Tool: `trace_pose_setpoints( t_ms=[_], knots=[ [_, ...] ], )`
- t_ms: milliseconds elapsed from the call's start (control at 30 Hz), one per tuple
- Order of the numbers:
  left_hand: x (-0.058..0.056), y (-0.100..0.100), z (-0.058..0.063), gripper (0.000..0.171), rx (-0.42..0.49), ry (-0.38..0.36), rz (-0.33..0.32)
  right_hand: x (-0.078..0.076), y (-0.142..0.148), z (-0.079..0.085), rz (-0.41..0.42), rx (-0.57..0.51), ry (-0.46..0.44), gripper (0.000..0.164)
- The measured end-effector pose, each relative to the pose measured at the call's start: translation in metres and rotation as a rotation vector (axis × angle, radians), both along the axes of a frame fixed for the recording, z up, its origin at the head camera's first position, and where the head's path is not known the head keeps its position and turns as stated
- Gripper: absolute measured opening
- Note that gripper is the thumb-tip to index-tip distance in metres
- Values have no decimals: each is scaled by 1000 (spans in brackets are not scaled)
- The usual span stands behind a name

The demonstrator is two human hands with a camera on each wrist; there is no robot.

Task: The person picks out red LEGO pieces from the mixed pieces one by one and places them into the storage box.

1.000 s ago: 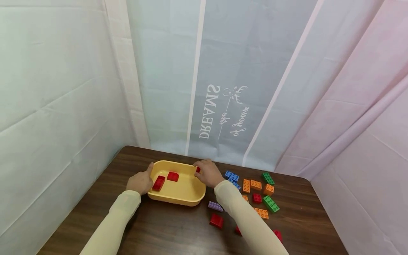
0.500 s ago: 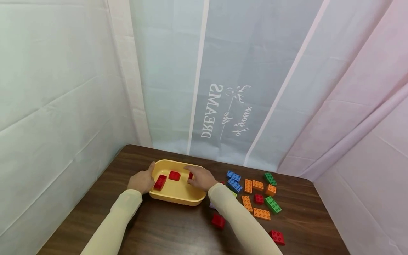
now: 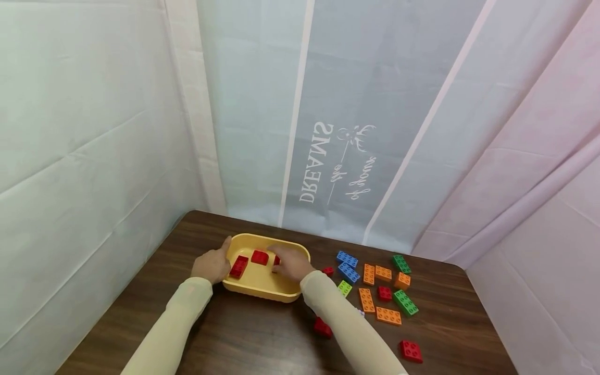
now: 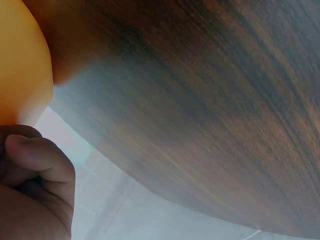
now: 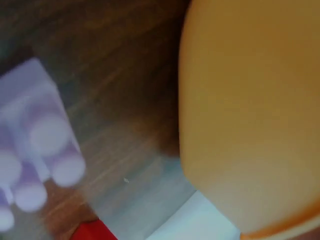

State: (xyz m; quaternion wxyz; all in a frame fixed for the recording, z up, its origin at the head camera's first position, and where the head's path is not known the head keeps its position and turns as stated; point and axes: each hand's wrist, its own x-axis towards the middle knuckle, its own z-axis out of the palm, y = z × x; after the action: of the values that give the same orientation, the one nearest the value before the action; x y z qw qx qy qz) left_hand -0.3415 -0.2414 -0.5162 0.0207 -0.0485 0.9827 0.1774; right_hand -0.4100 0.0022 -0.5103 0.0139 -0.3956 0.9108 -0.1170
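A yellow plastic tray (image 3: 262, 295) stands on the dark wooden table, with two red toy blocks lying inside, one dark red (image 3: 239, 266) and one brighter (image 3: 260, 257). At the tray's left end my left hand (image 3: 212, 264) holds the rim, its index finger stretched along the edge. In the left wrist view, curled fingers (image 4: 42, 155) sit against the tray's outer wall. My right hand (image 3: 291, 263) reaches over the right rim and pinches another red block (image 3: 275, 262) low inside the tray; the hand partly hides this block. The right wrist view shows the tray's outside wall (image 5: 245, 110), not the fingers.
Right of the tray lie several loose blocks: blue (image 3: 349, 272), orange (image 3: 388, 315), green (image 3: 405, 302), lime (image 3: 345, 288) and red (image 3: 411, 351). A purple block (image 5: 35, 130) lies near the tray, under the right forearm. Fabric curtains (image 3: 248, 130) close off the table's far side.
My right hand has moved left and down from the tray's right rim into the tray, carrying the red block. The left hand keeps its place on the left rim. The view has shifted slightly.
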Motion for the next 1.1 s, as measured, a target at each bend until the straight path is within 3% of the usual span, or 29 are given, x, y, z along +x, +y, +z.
trace_pose_setpoints(
  t_ms=[200,667,1100],
  knots=[
    [-1,4,2,67,-6,-1,-4,5,0,-2,9,30,-1,59],
    [-1,7,3,68,4,-10,-11,13,0,-5,-62,26,-24,58],
    [-1,0,1,68,-3,-32,-8,9,11,8,-138,-90,9,52]
  ],
)
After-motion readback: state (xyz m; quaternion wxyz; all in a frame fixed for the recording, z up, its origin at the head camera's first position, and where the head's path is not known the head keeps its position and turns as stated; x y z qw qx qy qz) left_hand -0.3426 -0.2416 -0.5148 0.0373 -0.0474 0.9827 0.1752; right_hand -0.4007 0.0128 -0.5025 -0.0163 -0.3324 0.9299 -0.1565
